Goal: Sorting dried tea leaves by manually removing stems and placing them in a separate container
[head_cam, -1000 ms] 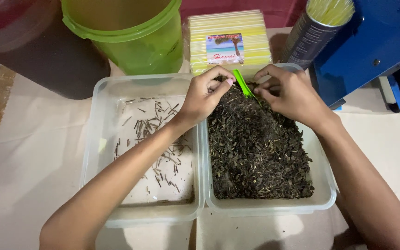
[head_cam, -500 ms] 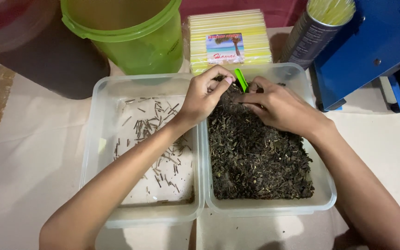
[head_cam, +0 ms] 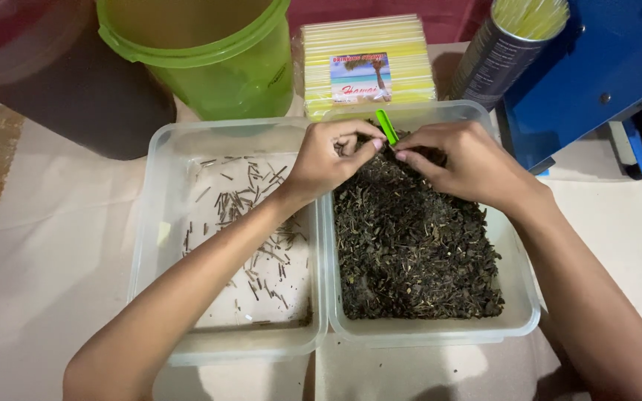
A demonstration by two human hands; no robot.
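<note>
Head view, looking straight down: both hands meet at the far end of the right clear tub (head_cam: 518,315), the one heaped with dark dried leaves (head_cam: 410,238). The left hand (head_cam: 328,160) reaches across the shared wall from the left tub (head_cam: 150,223), fingers curled in, thumb pressed toward the fingertips; what it pinches, I cannot tell. The right hand (head_cam: 469,160) lies flat on the leaves, fingers together and pointing left toward the other hand. Between the two sets of fingertips stands the green scoop handle (head_cam: 386,126), just beside both, its long axis running away from the person toward the tub's far rim. Neither hand grips it. In the left tub, thin sorted stems (head_cam: 247,200) lie scattered.
</note>
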